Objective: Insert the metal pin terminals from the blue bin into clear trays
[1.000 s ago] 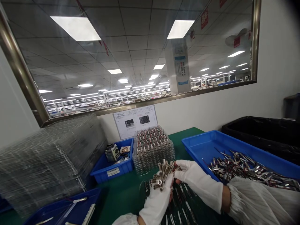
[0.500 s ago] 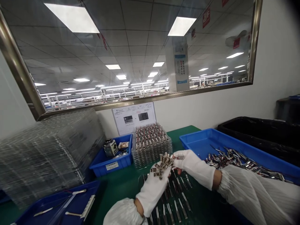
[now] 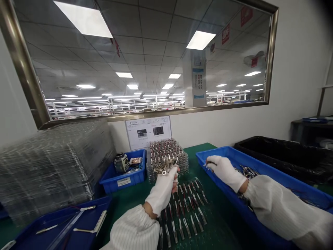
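While rows of slim metal pieces (image 3: 181, 227) are lying at the bottom centre of the frame, the right sleeve (image 3: 273, 205) is draping over the blue bin (image 3: 226, 149) at lower right; its loose cloth could be snagging leads in the heap (image 3: 248, 171) there and dragging pieces out; the left hand (image 3: 160, 192), just left of centre by the rows' upper left corner, is gripping a bunch of metal tubes (image 3: 164, 168); because the tubes are fanning out at different angles, a loosening squeeze could be letting some slide, perhaps knocking the rows askew; the right hand (image 3: 225, 171) is hovering at the bin's left edge, its fingers curling; whether they are pinching a slim piece or nothing, I cannot tell; a careless pinch could be tangling or bending leads; farther back, the stack of filled trays (image 3: 185, 165) is standing behind the bunch; a forward nudge could be jostling its contents loose.
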{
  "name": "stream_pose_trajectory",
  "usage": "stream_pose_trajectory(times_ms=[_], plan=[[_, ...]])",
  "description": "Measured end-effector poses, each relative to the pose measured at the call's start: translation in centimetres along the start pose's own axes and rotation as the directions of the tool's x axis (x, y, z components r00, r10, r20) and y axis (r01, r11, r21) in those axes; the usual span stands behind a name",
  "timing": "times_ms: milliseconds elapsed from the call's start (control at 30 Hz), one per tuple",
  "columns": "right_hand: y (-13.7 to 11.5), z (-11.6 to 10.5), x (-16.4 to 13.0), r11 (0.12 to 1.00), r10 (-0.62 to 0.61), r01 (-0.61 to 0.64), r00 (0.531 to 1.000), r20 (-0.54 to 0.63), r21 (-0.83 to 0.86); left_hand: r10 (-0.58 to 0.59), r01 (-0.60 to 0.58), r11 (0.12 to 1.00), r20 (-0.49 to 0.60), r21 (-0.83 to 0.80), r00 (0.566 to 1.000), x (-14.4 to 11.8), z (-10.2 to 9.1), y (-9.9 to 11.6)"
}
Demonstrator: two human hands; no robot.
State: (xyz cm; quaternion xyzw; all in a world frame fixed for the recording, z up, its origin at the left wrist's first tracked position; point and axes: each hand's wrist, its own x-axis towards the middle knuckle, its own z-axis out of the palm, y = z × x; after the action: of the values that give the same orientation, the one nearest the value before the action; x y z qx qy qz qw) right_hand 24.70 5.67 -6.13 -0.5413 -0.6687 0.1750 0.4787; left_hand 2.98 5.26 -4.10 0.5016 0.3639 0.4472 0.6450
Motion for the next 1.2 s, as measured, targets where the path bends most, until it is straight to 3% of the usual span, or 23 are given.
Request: stream_pose_trajectory(times_ms=[133,300,467,533,600,667,733,833,967,1067,1200], plan=[[-0.7,2.2,-2.9,0.987,-0.134,0.153,0.953,0.27,-0.049,0.018,-0.016,0.998,0.033,-0.066,0.999,-0.8,0.0,1.4],[-1.2,5.4,-4.5,0.983,-0.081,0.146,0.886,0.456,-0.108,0.034,-0.028,0.995,0.054,-0.096,0.998,-1.7,0.6,2.0],[-2.1,3.1,-5.9,0.977,-0.068,0.163,0.855,0.515,-0.141,0.055,-0.046,0.996,0.112,-0.077,0.992,-2.1,0.9,2.0],[-3.1,1.6,-6.5,0.969,-0.093,0.193,0.862,0.498,-0.152,0.068,-0.061,0.997,0.123,-0.056,0.99,-2.2,0.9,1.7],[-4.3,0.7,-6.6,0.987,-0.09,0.135,0.917,0.389,-0.091,0.081,-0.079,0.997,0.139,-0.015,0.987,-2.3,0.8,1.2],[-5.6,0.7,-6.1,0.993,-0.022,-0.005,0.972,0.233,0.116,0.066,-0.076,0.996,0.175,0.047,0.982,-2.4,0.9,0.4],[-6.6,1.3,-5.4,0.927,0.073,-0.118,0.988,0.137,0.356,0.019,-0.043,0.994,0.231,0.098,0.973,-2.6,1.1,-0.3],[-7.3,2.4,-4.8,0.849,0.116,-0.159,0.987,0.115,0.504,-0.092,0.051,0.99,0.324,0.131,0.941,-2.9,1.5,-1.2],[-7.1,3.4,-5.4,0.766,0.16,-0.24,0.97,0.185,0.597,-0.207,0.145,0.972,0.384,0.184,0.9,-2.8,1.6,-1.7],[-6.6,3.8,-6.1,0.759,0.146,-0.23,0.972,0.185,0.61,-0.298,0.224,0.949,0.4,0.221,0.867,-2.5,1.4,-2.1],[-5.8,4.2,-6.6,0.762,0.133,-0.207,0.977,0.165,0.613,-0.328,0.228,0.923,0.325,0.308,0.887,-2.5,1.6,-2.5]])
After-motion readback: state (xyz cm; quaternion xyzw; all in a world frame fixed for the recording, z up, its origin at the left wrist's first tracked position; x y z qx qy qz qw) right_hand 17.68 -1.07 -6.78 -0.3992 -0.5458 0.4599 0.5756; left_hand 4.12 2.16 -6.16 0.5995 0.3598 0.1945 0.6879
